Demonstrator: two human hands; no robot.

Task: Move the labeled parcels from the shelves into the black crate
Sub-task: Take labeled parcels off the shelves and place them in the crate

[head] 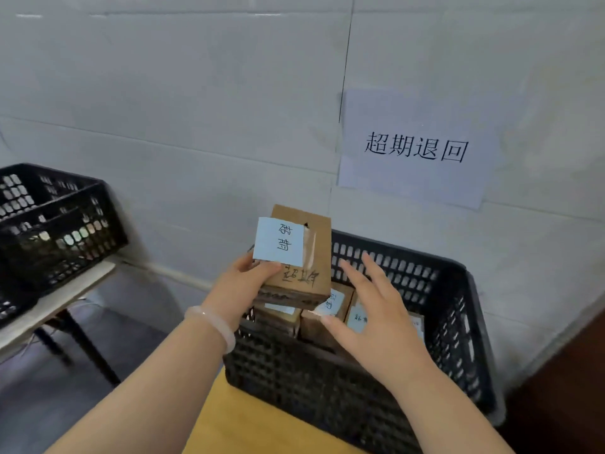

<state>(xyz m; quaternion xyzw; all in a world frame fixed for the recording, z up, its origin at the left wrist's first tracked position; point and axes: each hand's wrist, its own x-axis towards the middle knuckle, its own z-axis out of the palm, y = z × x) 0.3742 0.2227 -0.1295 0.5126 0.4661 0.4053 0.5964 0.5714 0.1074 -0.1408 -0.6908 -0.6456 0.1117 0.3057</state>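
My left hand grips a brown cardboard parcel by its near left corner, held above the left part of the black crate. A pale blue label with handwriting sticks to the parcel's top. More writing is on the cardboard below it. My right hand hovers flat over the crate, fingers spread, just right of the parcel and holding nothing. Inside the crate lie several labeled cardboard parcels, partly hidden by my hands.
The crate rests on a yellow wooden surface against a white tiled wall. A paper sign with printed characters hangs above it. At the left a second black crate stands on a small table. Dark furniture fills the right edge.
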